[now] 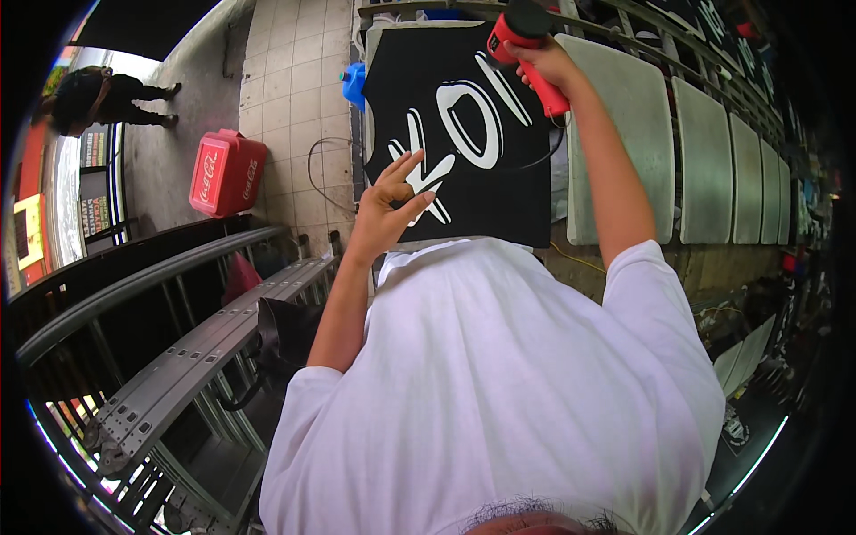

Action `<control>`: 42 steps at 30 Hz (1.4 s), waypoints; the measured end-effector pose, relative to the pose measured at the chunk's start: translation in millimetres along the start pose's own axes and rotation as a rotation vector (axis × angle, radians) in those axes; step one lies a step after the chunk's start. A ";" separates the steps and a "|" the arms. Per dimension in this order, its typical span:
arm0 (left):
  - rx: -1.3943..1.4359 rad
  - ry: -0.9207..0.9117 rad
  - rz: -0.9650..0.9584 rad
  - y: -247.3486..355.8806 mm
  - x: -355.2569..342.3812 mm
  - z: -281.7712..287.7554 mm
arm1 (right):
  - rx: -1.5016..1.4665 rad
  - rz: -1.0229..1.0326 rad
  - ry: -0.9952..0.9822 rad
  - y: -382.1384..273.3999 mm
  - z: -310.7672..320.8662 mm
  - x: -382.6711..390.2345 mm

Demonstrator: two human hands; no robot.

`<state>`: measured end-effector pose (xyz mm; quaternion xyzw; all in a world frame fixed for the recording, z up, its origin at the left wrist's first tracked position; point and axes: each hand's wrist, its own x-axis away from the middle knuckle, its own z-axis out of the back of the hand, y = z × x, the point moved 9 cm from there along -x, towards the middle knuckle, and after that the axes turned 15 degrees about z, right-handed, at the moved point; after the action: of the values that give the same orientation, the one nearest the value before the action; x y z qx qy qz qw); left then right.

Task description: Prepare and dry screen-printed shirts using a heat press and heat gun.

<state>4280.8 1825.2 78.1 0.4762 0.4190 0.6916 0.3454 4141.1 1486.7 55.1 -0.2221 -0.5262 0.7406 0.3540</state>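
Note:
Black fabric [526, 205] with large white lettering [468, 125] lies flat on a pale board in front of me. My right hand [546, 67] is wrapped round the red handle of a heat gun [524, 27] with a black barrel, held above the far right part of the fabric. From the handle's lower end a dark cord [555, 147] hangs and runs back across the fabric. Over the near left part of the lettering hovers my left hand [388, 203], fingers stretched and thumb apart, with nothing in it. Whether it touches the fabric I cannot tell.
Several pale boards [621, 143] stand in a row to the right. At left are a blue jug [354, 85], a red cooler [227, 174] on the floor and a metal ladder [196, 357]. Another person [102, 98] stands at the far left. A cable loop [312, 169] curves beside the board.

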 end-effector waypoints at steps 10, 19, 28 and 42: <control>0.145 -0.199 0.031 -7.9 -2.0 10.3 | -0.054 0.025 -0.203 -26.2 -50.9 0.8; 0.169 -0.233 0.035 -16.8 9.3 12.3 | -0.056 -0.074 -0.249 -39.4 -99.7 26.2; 0.118 -0.256 0.022 -26.4 31.0 7.6 | -0.015 -0.139 -0.290 -54.5 -99.1 69.3; 0.036 -0.315 0.045 -31.2 34.2 -18.7 | 0.116 -0.304 -0.293 -42.2 -74.1 166.0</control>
<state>4255.0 1863.3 58.7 0.5942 0.3613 0.6081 0.3828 4097.4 1666.9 76.2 -0.0096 -0.5558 0.7322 0.3936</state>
